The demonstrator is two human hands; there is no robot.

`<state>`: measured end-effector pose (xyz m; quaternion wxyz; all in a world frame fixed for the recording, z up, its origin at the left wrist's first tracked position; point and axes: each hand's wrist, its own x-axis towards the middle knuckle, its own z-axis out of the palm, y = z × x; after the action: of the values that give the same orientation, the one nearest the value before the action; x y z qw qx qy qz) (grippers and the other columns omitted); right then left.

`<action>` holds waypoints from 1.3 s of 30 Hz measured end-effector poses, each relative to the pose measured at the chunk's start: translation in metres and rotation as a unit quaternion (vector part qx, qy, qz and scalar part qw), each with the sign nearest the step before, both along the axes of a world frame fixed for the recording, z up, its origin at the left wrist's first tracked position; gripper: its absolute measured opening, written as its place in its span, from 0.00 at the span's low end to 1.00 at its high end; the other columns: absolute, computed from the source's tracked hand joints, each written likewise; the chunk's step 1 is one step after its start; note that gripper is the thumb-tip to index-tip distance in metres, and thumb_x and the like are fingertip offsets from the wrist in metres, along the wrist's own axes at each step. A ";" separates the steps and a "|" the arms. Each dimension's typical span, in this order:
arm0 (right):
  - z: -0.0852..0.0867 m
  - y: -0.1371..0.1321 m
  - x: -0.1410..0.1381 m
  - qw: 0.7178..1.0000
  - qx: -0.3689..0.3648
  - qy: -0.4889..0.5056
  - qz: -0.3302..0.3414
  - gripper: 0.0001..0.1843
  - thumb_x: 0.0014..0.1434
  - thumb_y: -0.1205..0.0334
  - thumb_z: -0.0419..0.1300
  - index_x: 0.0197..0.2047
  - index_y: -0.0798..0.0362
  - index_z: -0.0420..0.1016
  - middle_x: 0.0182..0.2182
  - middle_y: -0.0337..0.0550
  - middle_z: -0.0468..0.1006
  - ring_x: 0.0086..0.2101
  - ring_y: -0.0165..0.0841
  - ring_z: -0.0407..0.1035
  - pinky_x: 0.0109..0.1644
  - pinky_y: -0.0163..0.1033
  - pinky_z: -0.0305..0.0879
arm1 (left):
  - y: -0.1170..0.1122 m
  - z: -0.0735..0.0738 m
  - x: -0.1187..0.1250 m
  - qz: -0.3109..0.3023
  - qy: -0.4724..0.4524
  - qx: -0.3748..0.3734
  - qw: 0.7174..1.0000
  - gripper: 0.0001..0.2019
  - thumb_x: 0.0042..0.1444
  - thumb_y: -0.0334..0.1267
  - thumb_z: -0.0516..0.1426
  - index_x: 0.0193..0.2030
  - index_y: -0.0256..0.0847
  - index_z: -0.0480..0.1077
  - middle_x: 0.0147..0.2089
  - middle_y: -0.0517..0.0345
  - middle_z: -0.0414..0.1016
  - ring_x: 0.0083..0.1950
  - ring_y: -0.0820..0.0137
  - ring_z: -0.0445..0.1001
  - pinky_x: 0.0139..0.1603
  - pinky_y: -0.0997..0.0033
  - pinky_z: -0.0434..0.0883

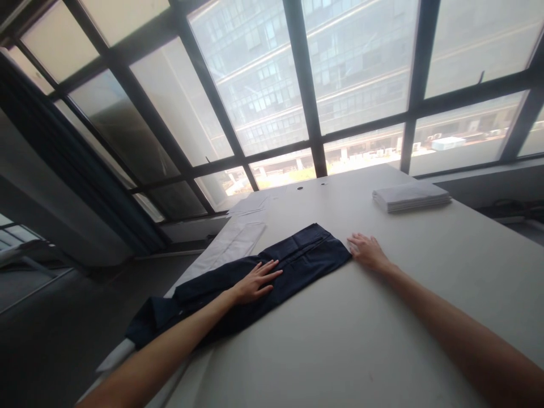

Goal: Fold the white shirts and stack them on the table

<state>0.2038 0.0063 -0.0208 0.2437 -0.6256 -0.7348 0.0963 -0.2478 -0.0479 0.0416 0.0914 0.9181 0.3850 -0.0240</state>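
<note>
A dark navy garment [297,262], perhaps trousers, lies folded lengthwise in a long strip on the white table [323,340]. Its near-left end is bunched and reaches the table's left edge. My left hand [254,283] rests flat on the middle of the cloth, fingers spread. At the garment's right end, my right hand [368,251] lies on the tabletop with its fingers stretched forward beside the cloth's edge. Whether its fingertips touch the cloth I cannot tell. Under my left forearm, part of the garment is hidden.
White cloths [225,243] lie along the table's left side, partly under the navy garment. A stack of folded white cloth [410,196] sits at the far right. Large framed windows [255,85] rise behind the table, and a dark curtain [85,153] hangs at left.
</note>
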 end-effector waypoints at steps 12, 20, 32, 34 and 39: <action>0.010 0.007 0.024 0.920 0.191 0.264 -0.216 0.29 0.57 0.68 0.43 0.55 0.60 0.75 0.53 0.61 0.75 0.56 0.48 0.64 0.65 0.52 0.56 | 0.014 -0.018 0.106 0.021 -0.021 0.002 1.000 0.28 0.70 0.51 0.49 0.74 0.59 0.51 0.79 0.57 0.39 0.78 0.54 0.39 0.73 0.36 0.40; 0.020 -0.008 0.012 0.942 0.210 0.173 -0.195 0.27 0.58 0.71 0.44 0.55 0.53 0.74 0.59 0.54 0.68 0.59 0.46 0.60 0.65 0.50 0.54 | 0.066 -0.035 0.199 0.161 -0.052 0.037 0.985 0.28 0.68 0.54 0.48 0.73 0.54 0.56 0.78 0.52 0.43 0.78 0.48 0.40 0.70 0.30 0.43; 0.004 0.001 0.011 0.983 0.082 0.095 -0.131 0.23 0.62 0.65 0.48 0.53 0.54 0.77 0.57 0.54 0.71 0.56 0.45 0.65 0.62 0.47 0.60 | 0.135 -0.018 0.253 0.280 -0.109 0.016 0.954 0.32 0.68 0.55 0.45 0.72 0.40 0.58 0.77 0.38 0.46 0.76 0.43 0.45 0.69 0.30 0.49; 0.006 0.000 0.008 0.987 0.056 0.076 -0.129 0.23 0.64 0.62 0.47 0.55 0.53 0.76 0.59 0.54 0.70 0.56 0.46 0.65 0.60 0.49 0.61 | 0.137 -0.008 0.227 0.233 -0.124 0.020 0.964 0.29 0.70 0.50 0.44 0.72 0.38 0.58 0.76 0.41 0.49 0.77 0.55 0.48 0.74 0.48 0.51; 0.019 -0.010 -0.009 0.992 0.067 0.034 -0.098 0.23 0.67 0.59 0.47 0.59 0.51 0.74 0.62 0.53 0.68 0.59 0.45 0.62 0.61 0.50 0.60 | 0.117 0.003 0.127 0.048 -0.129 0.008 0.990 0.27 0.69 0.49 0.48 0.72 0.43 0.60 0.75 0.53 0.54 0.75 0.63 0.54 0.74 0.63 0.54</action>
<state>0.1950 -0.0040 -0.0014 0.3184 -0.6729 -0.6662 0.0442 -0.1209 0.0694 0.0449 0.1344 0.8946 0.4137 0.1025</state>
